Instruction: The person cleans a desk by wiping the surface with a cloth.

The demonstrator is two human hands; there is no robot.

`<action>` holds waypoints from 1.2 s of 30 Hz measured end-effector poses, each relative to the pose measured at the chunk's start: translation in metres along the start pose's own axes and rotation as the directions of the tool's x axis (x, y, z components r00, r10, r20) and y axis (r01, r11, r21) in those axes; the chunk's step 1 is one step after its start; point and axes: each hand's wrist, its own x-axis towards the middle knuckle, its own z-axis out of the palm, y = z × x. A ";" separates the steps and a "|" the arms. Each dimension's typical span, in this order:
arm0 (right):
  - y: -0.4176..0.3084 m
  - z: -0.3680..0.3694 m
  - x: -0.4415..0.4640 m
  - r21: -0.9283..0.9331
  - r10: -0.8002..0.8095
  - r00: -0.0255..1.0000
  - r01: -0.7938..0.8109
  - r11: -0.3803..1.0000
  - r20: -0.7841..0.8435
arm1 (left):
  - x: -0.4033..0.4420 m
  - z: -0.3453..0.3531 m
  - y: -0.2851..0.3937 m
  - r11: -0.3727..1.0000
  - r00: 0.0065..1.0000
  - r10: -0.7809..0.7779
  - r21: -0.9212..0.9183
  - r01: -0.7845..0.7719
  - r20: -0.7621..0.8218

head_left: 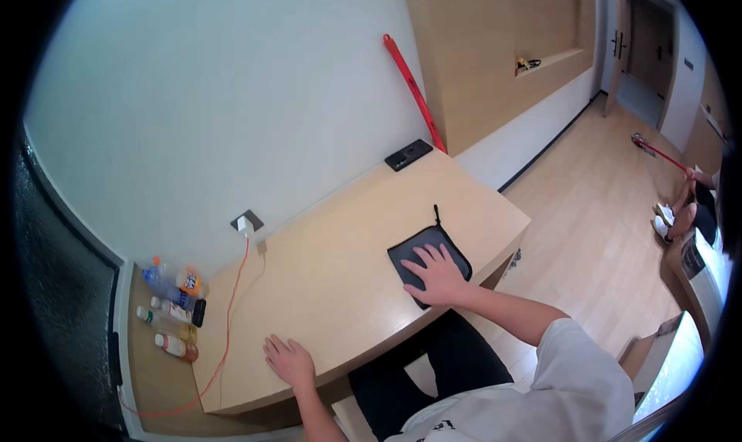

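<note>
A flat dark zip pouch [414, 250] with a cord at its zipper lies on the light wooden desk [332, 287], close to the right front edge. My right hand [437, 278] rests on top of the pouch with its fingers spread, covering part of it. At the front left of the desk, my left hand [291, 361] lies flat on the wood and holds nothing. Behind the pouch, a black phone [408, 155] lies face down at the back corner of the desk.
A white charger [245, 225] sits in the wall socket, its orange cable [234, 291] running over the desk's left side. Several bottles [176, 346] stand at the left. A red pole [413, 90] leans on the wall. At the right, a seated person [699, 206] holds a mop [657, 150].
</note>
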 end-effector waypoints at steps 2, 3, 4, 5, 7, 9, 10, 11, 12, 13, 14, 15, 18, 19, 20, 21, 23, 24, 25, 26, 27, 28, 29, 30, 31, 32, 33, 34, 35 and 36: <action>-0.001 0.002 -0.004 0.011 0.041 0.998 -0.041 0.999 0.051 | -0.003 -0.003 0.000 1.000 1.000 -0.016 0.007 0.016 0.009; 0.001 0.003 -0.001 0.016 0.054 0.996 -0.055 0.998 0.070 | -0.002 -0.003 0.001 1.000 1.000 -0.019 0.007 0.019 0.008; 0.000 0.000 0.000 -0.018 0.067 0.993 -0.065 0.998 0.101 | -0.002 -0.004 0.002 1.000 1.000 -0.023 0.009 0.023 0.008; 0.001 0.002 -0.001 -0.004 0.070 0.993 -0.070 0.998 0.092 | -0.003 -0.007 0.003 1.000 1.000 -0.028 0.011 0.028 0.012; 0.007 0.003 0.000 0.016 0.087 0.994 -0.089 0.996 0.067 | -0.002 -0.011 0.007 1.000 0.999 -0.026 0.005 0.026 0.019; 0.014 0.002 0.001 0.016 0.114 0.990 -0.116 0.993 0.080 | -0.002 -0.009 0.005 1.000 1.000 -0.025 0.006 0.024 0.016; 0.020 0.002 0.002 0.002 0.134 0.988 -0.134 0.991 0.076 | -0.002 -0.009 0.005 1.000 1.000 -0.023 0.009 0.023 0.013; 0.027 0.002 0.007 -0.014 0.154 0.986 -0.153 0.988 0.067 | 0.001 -0.009 0.006 1.000 1.000 -0.028 0.005 0.028 0.011; 0.034 0.001 0.009 -0.023 0.167 0.985 -0.166 0.986 0.051 | 0.001 -0.010 0.006 0.999 0.999 -0.032 0.004 0.031 0.014; 0.040 -0.005 0.011 -0.050 0.186 0.980 -0.183 0.982 0.074 | -0.001 -0.010 0.006 1.000 0.999 -0.031 0.003 0.031 0.023; 0.050 -0.005 0.011 -0.091 0.205 0.975 -0.198 0.976 0.086 | -0.002 -0.010 0.006 1.000 0.999 -0.028 0.004 0.028 0.019; 0.062 -0.006 0.013 -0.136 0.224 0.970 -0.211 0.968 0.094 | -0.002 -0.009 0.006 1.000 1.000 -0.024 0.001 0.024 0.014; 0.097 -0.026 0.022 -0.119 0.277 0.950 -0.261 0.958 0.143 | 0.001 -0.007 0.004 1.000 0.999 -0.024 -0.003 0.024 0.021; 0.109 -0.027 0.023 -0.112 0.296 0.949 -0.284 0.952 0.113 | 0.001 -0.008 0.004 1.000 0.999 -0.024 0.000 0.024 0.031; 0.120 -0.027 0.026 -0.108 0.328 0.942 -0.319 0.941 0.072 | 0.002 -0.011 0.005 0.999 0.998 -0.034 0.024 0.033 0.052; 0.126 -0.026 0.029 -0.111 0.334 0.940 -0.325 0.939 0.068 | 0.004 -0.015 0.008 0.998 0.997 -0.039 0.044 0.035 0.072; 0.132 -0.027 0.037 -0.122 0.351 0.934 -0.342 0.932 0.062 | 0.009 -0.016 0.016 0.994 0.993 -0.047 0.103 0.036 0.110; 0.133 -0.027 0.042 -0.133 0.348 0.935 -0.337 0.932 0.070 | 0.011 -0.015 0.018 0.989 0.990 -0.052 0.142 0.034 0.127; 0.136 -0.020 0.046 -0.149 0.351 0.935 -0.340 0.929 0.055 | 0.009 -0.014 0.018 0.982 0.988 -0.065 0.183 0.038 0.144; 0.139 -0.018 0.050 -0.143 0.339 0.939 -0.328 0.934 0.064 | 0.007 -0.011 0.015 0.980 0.987 -0.064 0.193 0.036 0.145; 0.142 -0.017 0.056 -0.134 0.328 0.942 -0.317 0.939 0.067 | 0.007 -0.005 0.011 0.979 0.988 -0.060 0.203 0.030 0.140; 0.145 -0.018 0.061 -0.128 0.329 0.942 -0.319 0.939 0.071 | 0.010 -0.002 0.010 0.977 0.989 -0.057 0.213 0.027 0.133; 0.147 -0.018 0.066 -0.122 0.325 0.942 -0.315 0.941 0.077 | 0.012 -0.002 0.012 0.980 0.991 -0.046 0.200 0.020 0.126; 0.147 -0.017 0.071 -0.113 0.319 0.943 -0.308 0.945 0.092 | 0.011 -0.003 0.010 0.981 0.992 -0.040 0.193 0.015 0.123; 0.147 -0.012 0.075 -0.114 0.328 0.941 -0.317 0.941 0.087 | 0.008 -0.004 0.007 0.982 0.992 -0.038 0.186 0.014 0.125; 0.148 -0.007 0.079 -0.117 0.340 0.937 -0.330 0.937 0.083 | 0.006 -0.007 0.003 0.978 0.991 -0.043 0.207 0.016 0.128; 0.150 -0.004 0.079 -0.130 0.359 0.930 -0.348 0.929 0.074 | 0.006 -0.006 0.001 0.976 0.990 -0.041 0.218 0.011 0.134; 0.152 -0.003 0.078 -0.124 0.359 0.931 -0.349 0.929 0.071 | 0.008 -0.002 0.005 0.976 0.990 -0.030 0.220 -0.002 0.141; 0.149 -0.003 0.075 -0.113 0.361 0.930 -0.352 0.929 0.067 | 0.006 -0.003 0.007 0.977 0.988 -0.033 0.213 0.000 0.152; 0.144 -0.005 0.070 -0.115 0.381 0.921 -0.370 0.922 0.087 | 0.006 -0.005 0.009 0.979 0.987 -0.037 0.204 0.004 0.157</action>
